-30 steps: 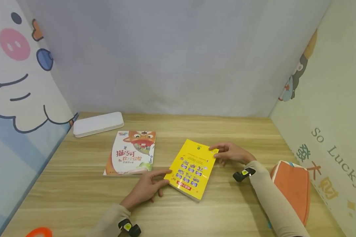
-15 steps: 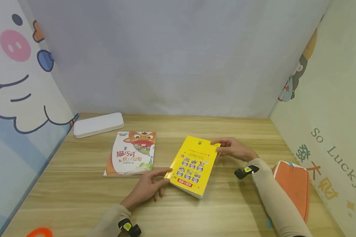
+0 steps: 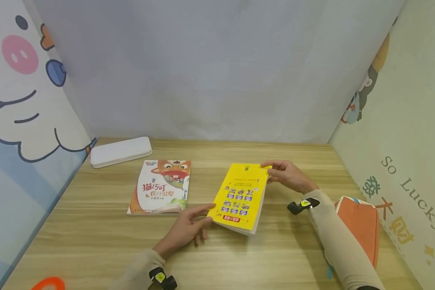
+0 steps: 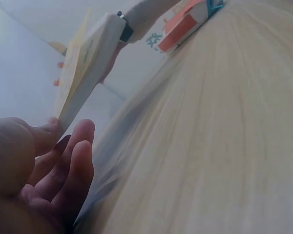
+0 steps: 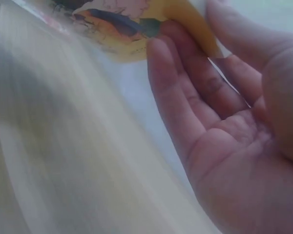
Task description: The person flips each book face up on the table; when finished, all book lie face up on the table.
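Observation:
A yellow book (image 3: 239, 197), its cover printed with small pictures and a red label, is held between both hands above the table. My left hand (image 3: 186, 227) pinches its near left corner between thumb and index finger, the other fingers hanging below. At the far right corner, my right hand (image 3: 290, 176) pinches the book with the thumb on top and fingers underneath. In the left wrist view the book (image 4: 80, 73) is tilted, its page edges showing and the wood beneath it in shadow. The right wrist view shows fingers under a colourful underside cover (image 5: 132, 24).
A white picture book (image 3: 161, 187) with an orange animal lies left of the yellow one. Behind it sits a white flat case (image 3: 121, 152). An orange pouch (image 3: 360, 225) lies beside the right forearm. Part of an orange-red ring (image 3: 50, 283) shows at the front left.
Both hands have raised the yellow book and shifted it slightly right and away, turning it a little. Its far end has tilted up, and more of its page edges now show.

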A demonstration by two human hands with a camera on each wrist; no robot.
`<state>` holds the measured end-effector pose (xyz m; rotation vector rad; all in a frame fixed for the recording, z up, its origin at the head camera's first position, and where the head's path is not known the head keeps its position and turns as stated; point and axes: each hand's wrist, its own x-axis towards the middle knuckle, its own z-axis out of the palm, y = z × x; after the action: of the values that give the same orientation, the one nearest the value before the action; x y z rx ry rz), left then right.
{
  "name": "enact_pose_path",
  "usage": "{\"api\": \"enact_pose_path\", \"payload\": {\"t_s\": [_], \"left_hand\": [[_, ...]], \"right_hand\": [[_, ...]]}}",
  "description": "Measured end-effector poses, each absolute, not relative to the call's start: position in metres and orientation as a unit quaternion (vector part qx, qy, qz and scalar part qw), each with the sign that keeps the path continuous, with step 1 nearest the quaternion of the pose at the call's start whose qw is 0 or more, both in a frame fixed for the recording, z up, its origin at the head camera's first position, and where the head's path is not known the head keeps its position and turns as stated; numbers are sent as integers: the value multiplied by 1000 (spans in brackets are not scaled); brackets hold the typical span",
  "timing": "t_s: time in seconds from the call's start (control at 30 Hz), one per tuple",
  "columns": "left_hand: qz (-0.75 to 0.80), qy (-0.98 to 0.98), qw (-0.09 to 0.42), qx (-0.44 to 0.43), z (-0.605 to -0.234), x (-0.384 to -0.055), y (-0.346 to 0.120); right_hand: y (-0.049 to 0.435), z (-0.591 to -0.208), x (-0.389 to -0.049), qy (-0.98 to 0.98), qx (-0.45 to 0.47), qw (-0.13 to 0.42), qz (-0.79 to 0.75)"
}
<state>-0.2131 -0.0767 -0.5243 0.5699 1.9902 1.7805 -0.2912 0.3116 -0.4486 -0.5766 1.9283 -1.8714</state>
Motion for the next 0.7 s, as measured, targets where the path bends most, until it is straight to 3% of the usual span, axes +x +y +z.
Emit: {"api": "enact_pose_path", "payload": {"t_s": [0.7], "left_hand": [[639,700,241,207,-522,-200,-59]], "right_hand": [[297,-418,-296,694,-196,157,-675]]}}
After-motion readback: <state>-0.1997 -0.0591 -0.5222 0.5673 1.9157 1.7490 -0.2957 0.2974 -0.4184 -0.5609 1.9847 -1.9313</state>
